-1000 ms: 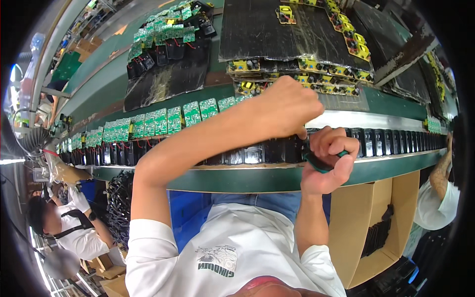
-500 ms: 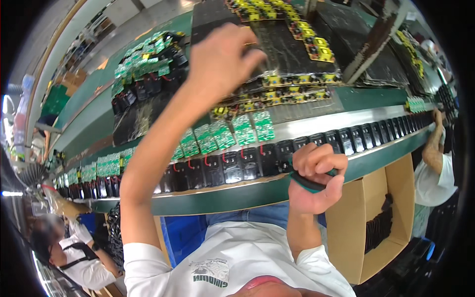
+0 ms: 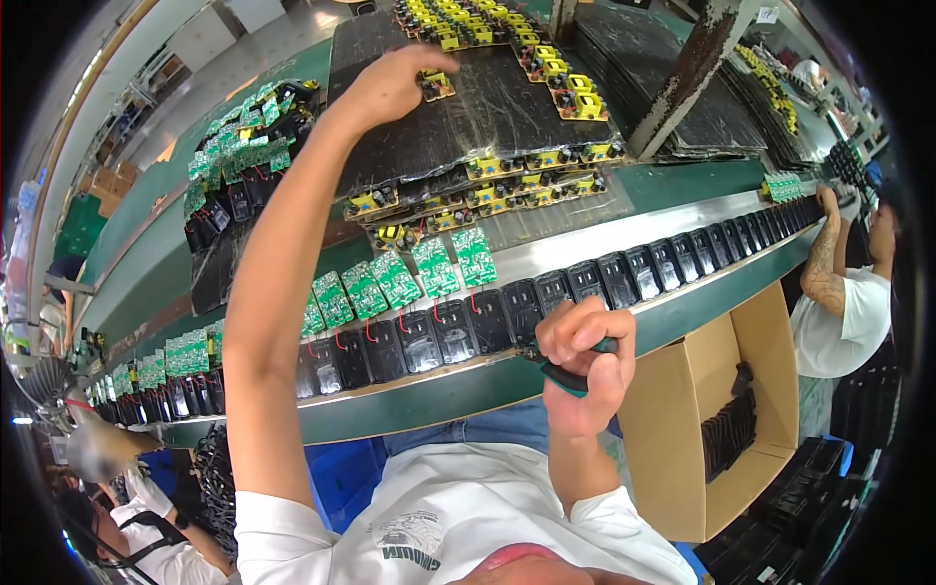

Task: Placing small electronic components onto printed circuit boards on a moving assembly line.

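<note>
My left hand (image 3: 388, 86) reaches over the stacked black sheets at the far side. Its fingers stretch apart over a small circuit board (image 3: 438, 88) with yellow and black parts; whether they touch it is unclear. Nearer my body, my right hand (image 3: 588, 366) is closed round pliers (image 3: 564, 380) with dark green and black handles. Their jaws point left, close to the row of black plastic housings (image 3: 455, 331). Green circuit boards (image 3: 436, 266) lean behind several housings at the left, joined to them by red wires.
More yellow-part boards (image 3: 582, 97) lie on the black sheets (image 3: 487, 107). A rusty metal post (image 3: 687, 88) rises at the right. An open cardboard box (image 3: 673, 439) holding black pieces stands below the bench. A co-worker (image 3: 843, 312) works at the far right, another person (image 3: 146, 526) at lower left.
The view has shifted, so the bench appears further left. My left hand has turned, its fingers now pointing right over the small board. My right hand has lowered slightly with the pliers.
</note>
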### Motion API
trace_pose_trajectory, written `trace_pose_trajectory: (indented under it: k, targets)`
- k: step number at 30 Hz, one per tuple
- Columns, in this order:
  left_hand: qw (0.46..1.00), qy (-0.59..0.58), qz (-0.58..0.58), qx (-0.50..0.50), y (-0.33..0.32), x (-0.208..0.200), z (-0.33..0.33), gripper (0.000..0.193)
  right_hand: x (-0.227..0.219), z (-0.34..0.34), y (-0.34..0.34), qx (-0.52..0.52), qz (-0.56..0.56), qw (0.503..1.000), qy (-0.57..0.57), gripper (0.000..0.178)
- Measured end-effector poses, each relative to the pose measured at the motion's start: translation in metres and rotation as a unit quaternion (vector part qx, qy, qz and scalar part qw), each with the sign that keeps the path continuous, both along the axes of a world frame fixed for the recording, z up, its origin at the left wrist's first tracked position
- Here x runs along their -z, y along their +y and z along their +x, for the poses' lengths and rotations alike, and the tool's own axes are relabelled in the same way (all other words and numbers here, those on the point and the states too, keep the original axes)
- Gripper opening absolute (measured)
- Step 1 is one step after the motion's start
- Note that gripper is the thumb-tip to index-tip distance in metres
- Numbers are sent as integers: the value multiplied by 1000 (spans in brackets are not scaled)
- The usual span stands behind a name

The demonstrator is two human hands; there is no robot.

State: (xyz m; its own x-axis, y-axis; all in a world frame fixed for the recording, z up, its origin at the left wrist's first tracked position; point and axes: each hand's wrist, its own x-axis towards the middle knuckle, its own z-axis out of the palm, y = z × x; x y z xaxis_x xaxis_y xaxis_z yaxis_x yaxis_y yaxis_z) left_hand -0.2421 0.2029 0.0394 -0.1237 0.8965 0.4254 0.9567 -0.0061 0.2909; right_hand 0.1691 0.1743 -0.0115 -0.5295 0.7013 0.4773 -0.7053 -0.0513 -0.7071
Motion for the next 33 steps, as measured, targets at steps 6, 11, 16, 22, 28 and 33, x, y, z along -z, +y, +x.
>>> trace_pose_trajectory:
  k: [6, 11, 16, 22, 28, 33]
  targets:
    - [973, 82, -176, -125, -25, -36, 36, 37, 4, 3, 4, -13, -14, 999, 28, 22]
    - [975, -6, -146, -165, -41, -48, 82, 30, -16, -3, -8, 74, 0, 996, -41, 37]
    - [964, -246, -68, 70, -85, -49, 179, 67, -35, -4, 15, 110, 153, 961, -202, 44]
    - [978, -171, -58, 106, -132, -49, 239, 88, -36, -8, 22, 40, 200, 958, -202, 33]
    - [924, -326, -196, 42, -145, -71, 262, 64, -33, -6, 12, 113, 188, 955, -199, 12]
    - [929, -337, -139, 62, -144, -58, 273, 39, -23, -5, 12, 187, 193, 948, -168, 13]
